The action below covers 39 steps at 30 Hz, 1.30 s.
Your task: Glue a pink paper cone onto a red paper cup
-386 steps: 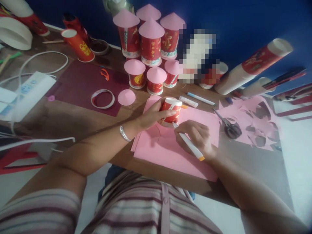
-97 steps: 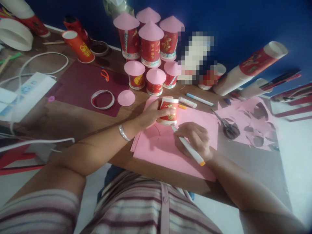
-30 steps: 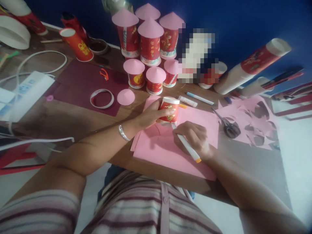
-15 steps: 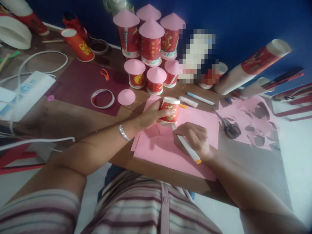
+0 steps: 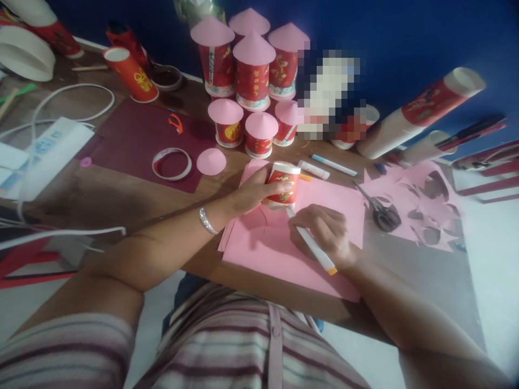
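Note:
My left hand (image 5: 256, 192) is wrapped round a short red paper cup piece (image 5: 284, 175) with white edges and gold print, thumb across its front. In my right hand (image 5: 322, 232) is a white marker (image 5: 314, 248) with an orange end. Its tip meets the lower edge of the cup piece, or lies very close to it; I cannot tell which. Both hands are over a stack of pink paper sheets (image 5: 259, 259), with a faint curved line on the top sheet. An orange cap (image 5: 305, 177) lies just behind the cup piece.
Red cups with pink cone tops (image 5: 254, 70) stand at the back. A glue stick (image 5: 318, 169) and a blue-capped marker (image 5: 333, 165) lie beyond the pink sheets. To the right are scissors (image 5: 385, 216) on cut pink scraps (image 5: 409, 227); to the left, a paper ring (image 5: 172, 176) and a pink cone (image 5: 211, 161).
Almost nothing differs. The whole view has shifted very slightly, and both hands keep the same hold on the cup piece and the marker.

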Each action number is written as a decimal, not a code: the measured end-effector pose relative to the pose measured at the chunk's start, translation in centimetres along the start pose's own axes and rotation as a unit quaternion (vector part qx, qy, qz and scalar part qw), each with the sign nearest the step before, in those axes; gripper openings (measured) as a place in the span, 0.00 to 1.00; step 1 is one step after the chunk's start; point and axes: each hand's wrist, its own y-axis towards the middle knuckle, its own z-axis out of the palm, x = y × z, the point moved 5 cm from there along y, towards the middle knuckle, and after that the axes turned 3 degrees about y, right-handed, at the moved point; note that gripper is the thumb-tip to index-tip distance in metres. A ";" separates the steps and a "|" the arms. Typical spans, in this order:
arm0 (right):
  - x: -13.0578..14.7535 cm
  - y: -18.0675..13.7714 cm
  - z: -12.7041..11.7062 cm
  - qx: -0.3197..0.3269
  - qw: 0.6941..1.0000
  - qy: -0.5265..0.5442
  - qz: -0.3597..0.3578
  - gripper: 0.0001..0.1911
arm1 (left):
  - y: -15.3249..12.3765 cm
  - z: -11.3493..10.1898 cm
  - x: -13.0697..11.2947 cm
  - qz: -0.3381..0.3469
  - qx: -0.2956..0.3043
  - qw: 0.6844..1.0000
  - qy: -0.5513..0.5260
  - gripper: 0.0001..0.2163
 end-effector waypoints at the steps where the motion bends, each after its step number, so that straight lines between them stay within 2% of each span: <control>1: 0.0 0.0 0.0 0.001 1.000 0.001 0.000 0.11 | 0.0 0.0 0.0 0.000 -0.001 1.000 0.002 0.23; 24: -0.1 -0.1 0.5 0.023 1.000 -0.002 -0.011 0.12 | -0.1 -0.3 0.3 0.001 -0.001 0.999 0.041 0.25; 39: -0.4 0.1 0.0 -0.005 1.000 -0.009 0.005 0.10 | 0.1 -0.2 0.2 0.006 0.002 1.000 0.030 0.26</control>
